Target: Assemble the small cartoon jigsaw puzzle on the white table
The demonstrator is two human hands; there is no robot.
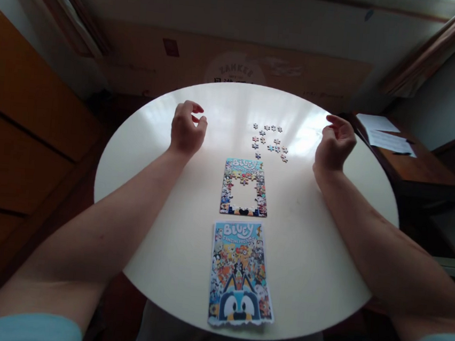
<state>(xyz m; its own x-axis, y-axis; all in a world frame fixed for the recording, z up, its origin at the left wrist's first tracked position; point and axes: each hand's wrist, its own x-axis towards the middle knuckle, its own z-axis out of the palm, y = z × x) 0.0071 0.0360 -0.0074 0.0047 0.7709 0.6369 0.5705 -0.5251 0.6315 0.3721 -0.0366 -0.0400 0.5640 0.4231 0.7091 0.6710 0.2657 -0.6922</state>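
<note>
My left hand (188, 129) is raised over the left part of the white round table, loosely curled, with a gap between thumb and fingers and nothing in it. On the right, my right hand (336, 142) has a similar half-curled pose and is also without anything. Between them lie several loose jigsaw puzzle pieces (271, 148), nearer to my right hand. Below these is a partly assembled jigsaw puzzle (225, 192); its border and top are filled, and its middle is bare. Closest to me lies a printed reference picture (241, 274) with a torn lower edge, headed "BLUEY".
The round table (301, 242) has a curved edge all around. A wooden side table (425, 163) at the right carries paper sheets (387, 140) and dark pens. A large cardboard box (142, 50) stands beyond the table, and wooden cabinet doors (20, 145) are at the left.
</note>
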